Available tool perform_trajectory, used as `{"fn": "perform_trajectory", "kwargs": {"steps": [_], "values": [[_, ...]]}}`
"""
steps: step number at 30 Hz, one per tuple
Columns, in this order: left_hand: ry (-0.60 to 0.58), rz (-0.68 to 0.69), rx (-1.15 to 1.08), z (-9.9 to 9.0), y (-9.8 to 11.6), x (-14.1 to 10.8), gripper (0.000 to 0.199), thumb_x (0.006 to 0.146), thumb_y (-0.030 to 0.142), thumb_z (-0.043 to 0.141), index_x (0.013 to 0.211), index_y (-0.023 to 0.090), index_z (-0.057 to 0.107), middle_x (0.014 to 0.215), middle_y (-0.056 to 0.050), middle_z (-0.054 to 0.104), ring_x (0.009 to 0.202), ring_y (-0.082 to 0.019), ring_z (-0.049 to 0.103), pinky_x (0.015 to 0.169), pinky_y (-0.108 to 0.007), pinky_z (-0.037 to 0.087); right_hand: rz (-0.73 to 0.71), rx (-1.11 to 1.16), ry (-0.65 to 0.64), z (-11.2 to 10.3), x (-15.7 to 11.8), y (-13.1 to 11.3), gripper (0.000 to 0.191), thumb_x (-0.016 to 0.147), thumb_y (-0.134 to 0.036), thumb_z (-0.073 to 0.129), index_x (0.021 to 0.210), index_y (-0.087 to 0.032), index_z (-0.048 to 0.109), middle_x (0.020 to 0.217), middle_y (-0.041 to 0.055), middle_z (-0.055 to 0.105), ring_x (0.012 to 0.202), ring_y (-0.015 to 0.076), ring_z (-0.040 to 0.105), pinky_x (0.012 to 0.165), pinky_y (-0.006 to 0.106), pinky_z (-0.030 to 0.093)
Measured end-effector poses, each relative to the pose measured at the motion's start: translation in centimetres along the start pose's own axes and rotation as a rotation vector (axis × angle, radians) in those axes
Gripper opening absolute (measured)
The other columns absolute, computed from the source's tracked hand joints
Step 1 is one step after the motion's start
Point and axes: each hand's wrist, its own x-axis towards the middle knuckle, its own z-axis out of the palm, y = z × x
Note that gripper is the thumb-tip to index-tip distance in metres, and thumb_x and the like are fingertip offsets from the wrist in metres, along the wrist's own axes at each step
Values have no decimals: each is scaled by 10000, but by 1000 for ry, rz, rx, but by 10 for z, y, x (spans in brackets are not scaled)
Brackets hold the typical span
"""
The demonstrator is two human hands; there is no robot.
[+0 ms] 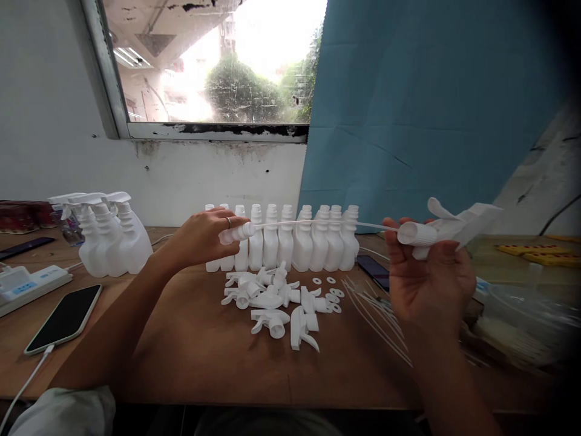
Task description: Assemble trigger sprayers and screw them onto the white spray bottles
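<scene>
My left hand (206,235): grips one ringed piece (239,233)
My right hand (426,277): grips one sprayer (447,229)
Tube (308,221): one
Bottles in row (285,247): ten
Loose sprayers (265,300): perhaps nine, overlapping

No writing can be read anywhere; on the white power strip (51,278) at the left, a small blue patch (24,287) carries pale marks too tiny and blurred to make out.

Bright light is let in by the window (254,91), and part of it is washed out white. Soft shadows are made on the brown table (204,363). The far right side is darkened, and the clear tub (521,321) there is blurred.
</scene>
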Motion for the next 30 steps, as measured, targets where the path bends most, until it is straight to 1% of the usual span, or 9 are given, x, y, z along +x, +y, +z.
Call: {"fn": "perform_trajectory", "kwargs": {"steps": [4,7,9,12,14,17,20,25,30], "values": [[-8,10,-24,0,4,0,399,843,299,597,1233,240,653,1113,-59,690,969,-236,636,809,-355,518,25,-12,-4,3,-4,0,425,659,-439,849,927,-149,692,905,83,732,866,249,746,859,378,601],[-34,26,-60,-2,11,-1,404,846,292,597,1243,244,650,1118,-61,692,955,-233,643,801,-346,518,49,-62,-77,7,-14,1,379,715,-436,807,946,-159,692,924,85,736,849,257,742,850,429,600],[-59,41,-125,-5,17,-3,397,848,298,603,1239,250,655,1106,-58,694,932,-223,648,787,-331,518,70,-98,-158,11,-20,1,330,756,-425,775,957,-176,696,939,82,742,838,248,734,825,436,603],[-91,59,-253,-8,29,-5,391,836,300,638,1222,255,666,1077,-44,695,891,-200,648,756,-300,511,145,-136,-303,19,-24,4,278,799,-390,743,998,-202,696,971,69,745,838,219,720,810,389,596],[-104,65,-349,-8,37,-5,385,819,276,660,1202,255,676,1039,-27,700,854,-181,643,730,-278,502,186,-159,-425,27,-21,5,270,814,-392,728,1014,-216,685,945,50,737,799,196,703,775,358,588],[-107,40,-527,-6,48,-5,375,799,237,676,1174,250,689,961,-5,710,825,-168,631,731,-268,495,186,-195,-618,45,-14,5,282,838,-423,697,1036,-224,672,887,27,699,736,167,652,692,321,567],[-109,-3,-725,-1,58,-5,346,796,235,687,1141,210,701,888,-13,705,816,-176,625,740,-284,498,178,-214,-735,62,-13,-1,252,853,-420,680,1022,-232,673,883,17,665,758,157,621,674,288,539],[-189,-59,-1073,6,70,-6,285,812,282,706,1081,188,706,948,-45,710,928,-229,655,821,-341,530,202,-208,-802,77,-21,-11,218,837,-400,701,985,-243,674,855,3,664,750,151,609,656,263,516],[-272,-74,-1211,11,77,-6,286,815,265,712,1089,183,705,968,-51,713,960,-236,662,875,-363,527,216,-200,-813,73,-21,-10,206,826,-381,711,963,-233,669,837,0,630,720,143,584,626,256,492]]}}
